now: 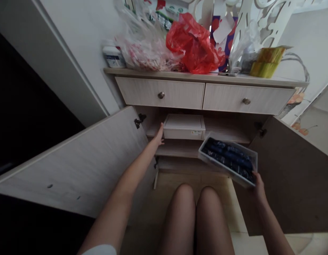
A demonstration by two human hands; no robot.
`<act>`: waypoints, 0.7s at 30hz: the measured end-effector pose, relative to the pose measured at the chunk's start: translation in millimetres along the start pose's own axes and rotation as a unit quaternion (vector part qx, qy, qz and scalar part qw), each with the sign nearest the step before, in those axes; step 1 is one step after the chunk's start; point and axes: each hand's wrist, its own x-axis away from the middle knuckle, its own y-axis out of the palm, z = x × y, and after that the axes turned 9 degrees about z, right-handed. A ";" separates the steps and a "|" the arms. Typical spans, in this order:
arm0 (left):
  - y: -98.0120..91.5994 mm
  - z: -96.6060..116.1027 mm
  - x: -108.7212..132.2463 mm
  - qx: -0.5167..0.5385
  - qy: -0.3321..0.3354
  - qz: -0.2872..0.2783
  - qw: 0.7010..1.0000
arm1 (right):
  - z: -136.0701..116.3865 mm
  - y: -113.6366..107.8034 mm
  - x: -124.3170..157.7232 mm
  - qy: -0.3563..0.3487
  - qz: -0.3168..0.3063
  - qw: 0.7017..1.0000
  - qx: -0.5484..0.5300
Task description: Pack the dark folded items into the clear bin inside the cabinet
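My left hand (159, 135) reaches into the open cabinet and rests flat against the left end of a white lidded box (184, 126) on the upper shelf (227, 136). Its fingers look stretched out. My right hand (258, 186) grips the near corner of a clear plastic box (228, 158) filled with dark blue rolled items. That box is tilted and held in front of the cabinet opening, to the right of the white box. My knees (195, 209) are just in front of the cabinet.
Both cabinet doors stand open, the left door (73, 163) and the right door (288, 177). Two shut drawers (203, 95) sit above the shelves. The top holds a red plastic bag (194, 44), clear bags, a white jar (113, 56) and tape rolls (267, 62).
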 end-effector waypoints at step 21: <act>-19.1 -10.0 -2.4 0.162 -0.067 0.031 0.984 | -53.7 125.9 -91.7 -0.120 0.014 0.992 -0.027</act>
